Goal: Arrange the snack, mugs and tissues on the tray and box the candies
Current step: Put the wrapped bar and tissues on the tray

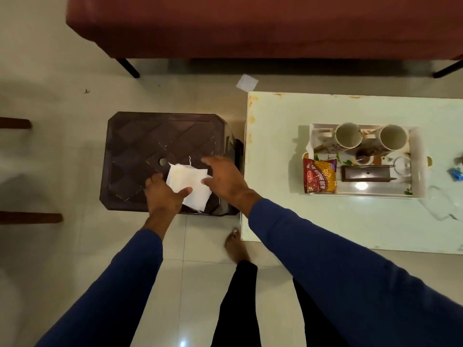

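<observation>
The tissues [188, 187] lie as a loose, fanned stack on the brown stool [150, 146], their long axis running on a slant from beside the stool's centre hole toward its near right corner. They are thin white squares, slightly askew, with one torn wisp sticking up at the far edge.

The left hand [162, 194] rests on the stack's left edge, its thumb lying across the near sheets and its fingers [152, 180] spread flat on the stool just beyond. The right hand [225, 179] hovers at the stack's right edge, fingers relaxed and slightly bent, thumb tip just touching the paper; neither hand has closed on the sheets.

Well to the right of the fingers, a white counter [325, 221] carries a tray [417, 161] holding two mugs [348, 135] side by side at its far end, a red and yellow snack packet [320, 176] at its left, and a dark wooden holder [367, 173] beside the packet. Blue-wrapped candies [454, 174] lie on the counter past the tray's right end.

One more white tissue sheet [247, 82] lies on the pale tiled floor [62, 83] beyond the fingers, near a maroon sofa [250, 26] on black legs.
</observation>
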